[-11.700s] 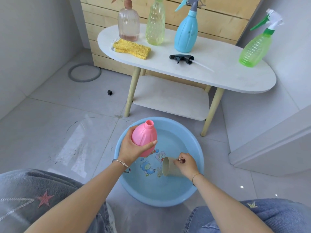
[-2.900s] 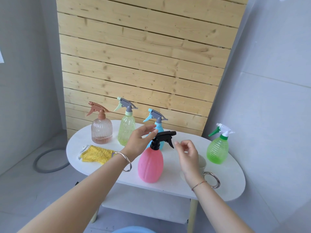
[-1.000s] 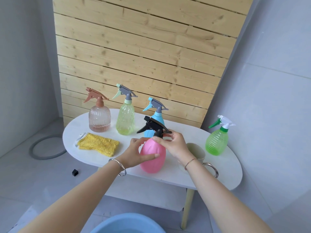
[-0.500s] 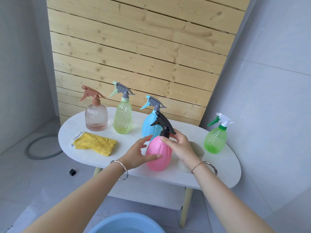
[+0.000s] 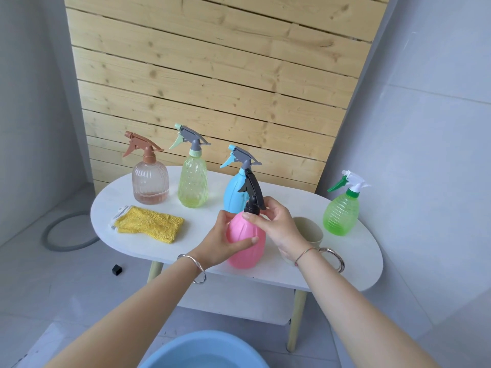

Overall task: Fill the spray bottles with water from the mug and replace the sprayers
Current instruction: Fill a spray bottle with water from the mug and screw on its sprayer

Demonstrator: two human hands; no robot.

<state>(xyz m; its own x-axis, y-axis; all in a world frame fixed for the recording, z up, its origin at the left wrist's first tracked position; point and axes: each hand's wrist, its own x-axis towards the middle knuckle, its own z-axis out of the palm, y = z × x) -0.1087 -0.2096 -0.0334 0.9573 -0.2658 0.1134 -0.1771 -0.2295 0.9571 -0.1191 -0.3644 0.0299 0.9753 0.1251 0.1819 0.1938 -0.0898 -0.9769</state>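
Note:
A pink spray bottle stands near the front of the white oval table. My left hand grips its body from the left, thumb across the front. My right hand pinches the collar of the black sprayer seated on the bottle's neck, its nozzle pointing away from me. Right behind my right wrist stands the beige mug, partly hidden, with its metal ring handle showing.
Along the back of the table stand a brown-topped clear bottle, a yellow-green bottle, a blue bottle and, far right, a green bottle. A yellow cloth lies left. A blue basin sits on the floor below.
The black sprayer has turned on the pink bottle's neck, its nozzle swinging from pointing left to pointing away. Both hands stayed on the bottle.

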